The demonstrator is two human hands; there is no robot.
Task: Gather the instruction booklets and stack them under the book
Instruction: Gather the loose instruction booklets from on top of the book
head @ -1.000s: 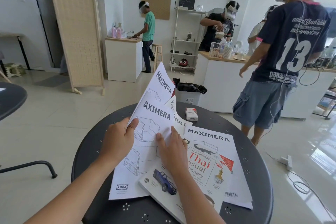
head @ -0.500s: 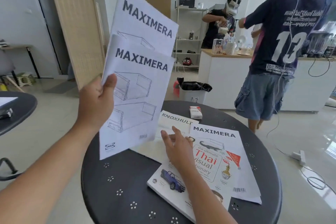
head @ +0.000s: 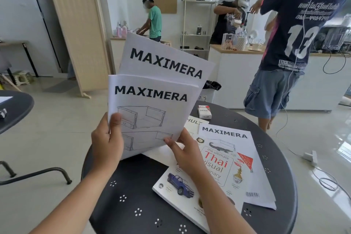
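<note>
Two white MAXIMERA booklets (head: 152, 100) are held upright above the round black table (head: 133, 205), one fanned behind the other. My left hand (head: 108, 142) grips their lower left edge. My right hand (head: 186, 150) touches their lower right corner with thumb and fingers. On the table lies the Thai visual dictionary book (head: 214, 173), partly under my right forearm. A third MAXIMERA booklet (head: 247, 138) lies beneath the book and sticks out at the top and right. A KNOXHULT booklet (head: 193, 122) lies beside it, mostly hidden by the raised booklets.
A small red and white box (head: 204, 113) sits at the table's far side. A person in a dark numbered shirt (head: 296, 43) stands close behind the table on the right. A second dark table (head: 15, 108) is at the left. A power strip (head: 311, 156) and cables lie on the floor.
My left hand lifted the two booklets off the table, then lowered them slightly. My right hand left the book and came up to the booklets' lower right corner.
</note>
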